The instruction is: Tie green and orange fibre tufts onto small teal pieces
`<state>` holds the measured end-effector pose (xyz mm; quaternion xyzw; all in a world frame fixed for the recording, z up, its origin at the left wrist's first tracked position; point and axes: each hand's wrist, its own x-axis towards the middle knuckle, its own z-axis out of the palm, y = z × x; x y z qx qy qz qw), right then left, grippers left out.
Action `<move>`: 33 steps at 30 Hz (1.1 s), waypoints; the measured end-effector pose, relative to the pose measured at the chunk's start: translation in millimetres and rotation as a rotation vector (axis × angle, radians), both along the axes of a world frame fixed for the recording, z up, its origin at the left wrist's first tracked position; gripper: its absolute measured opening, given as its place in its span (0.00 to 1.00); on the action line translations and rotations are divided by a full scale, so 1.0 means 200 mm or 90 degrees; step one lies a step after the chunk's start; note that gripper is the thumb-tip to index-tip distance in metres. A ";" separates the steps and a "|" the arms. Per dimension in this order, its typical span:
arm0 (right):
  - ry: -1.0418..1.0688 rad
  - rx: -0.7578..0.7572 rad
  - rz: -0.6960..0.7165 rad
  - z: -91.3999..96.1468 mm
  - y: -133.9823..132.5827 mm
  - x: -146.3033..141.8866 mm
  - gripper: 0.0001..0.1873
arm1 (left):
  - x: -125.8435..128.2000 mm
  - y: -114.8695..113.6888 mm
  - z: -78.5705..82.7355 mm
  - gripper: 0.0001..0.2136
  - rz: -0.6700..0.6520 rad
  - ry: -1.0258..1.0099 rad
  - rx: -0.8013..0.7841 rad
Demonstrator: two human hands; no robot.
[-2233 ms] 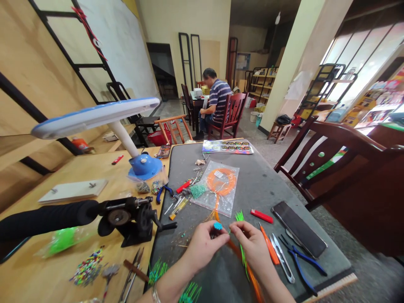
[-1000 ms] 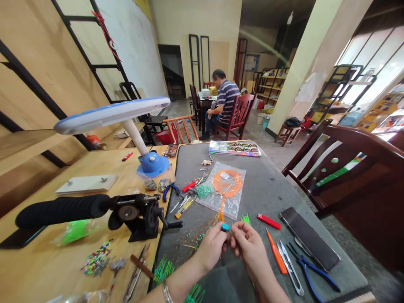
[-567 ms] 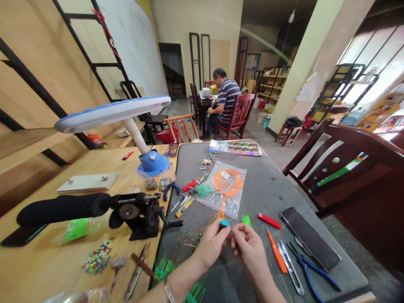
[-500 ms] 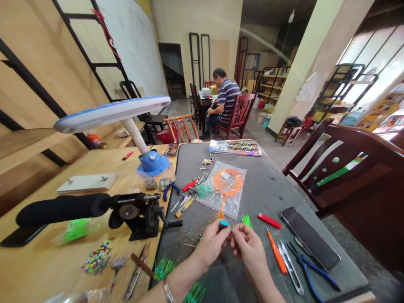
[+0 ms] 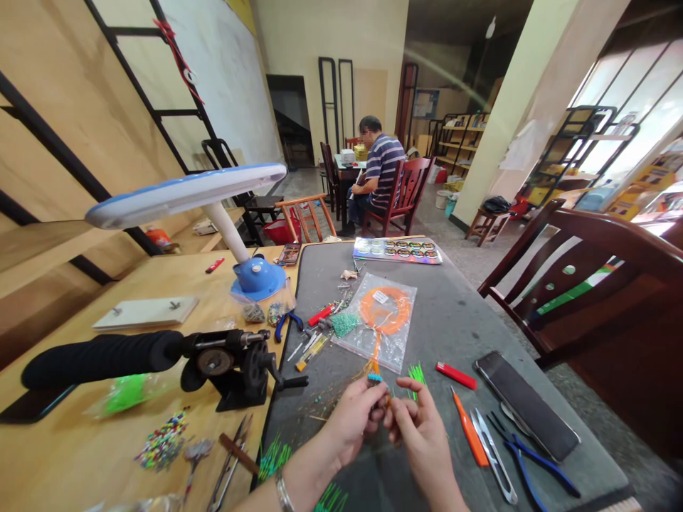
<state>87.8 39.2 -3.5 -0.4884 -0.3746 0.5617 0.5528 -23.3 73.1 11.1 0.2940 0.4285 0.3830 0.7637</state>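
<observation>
My left hand [image 5: 352, 421] is closed around a small dark piece topped with a row of bright blue beads [image 5: 376, 377]; its lower part is hidden by my fingers. Close beside it, my right hand [image 5: 421, 437] has its index finger lifted and its other fingers curled. Whatever lies between the right thumb and curled fingers is too small to name. Bright green strands [image 5: 415, 380] lie just beyond that hand. Orange line [image 5: 376, 352] trails from a clear plastic bag [image 5: 403, 341] toward the left hand.
On the right are a red lighter [image 5: 456, 375], an orange-handled tool [image 5: 469, 430], thread snips [image 5: 494, 459], blue pliers [image 5: 526, 462] and a phone [image 5: 526, 405]. A black cranked vise [image 5: 229, 366] and a lamp [image 5: 256, 276] stand left. A person [image 5: 381, 163] sits beyond.
My right index finger has lifted away from the thumb, loosening the earlier pinch. My left hand has shifted slightly left and still grips the blue-beaded piece.
</observation>
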 end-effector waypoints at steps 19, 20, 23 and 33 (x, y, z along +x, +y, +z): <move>0.018 -0.012 -0.001 0.00 0.01 -0.01 0.29 | 0.02 -0.02 0.03 0.18 -0.007 0.022 0.044; 0.018 -0.012 -0.003 0.00 0.01 -0.01 0.29 | 0.02 -0.02 0.04 0.18 -0.011 0.019 0.050; 0.016 -0.014 -0.009 0.00 0.01 0.00 0.29 | 0.03 -0.02 0.04 0.18 -0.024 0.012 0.073; 0.007 -0.019 -0.017 0.02 0.02 0.01 0.29 | 0.03 -0.02 -0.01 0.15 0.012 0.036 0.186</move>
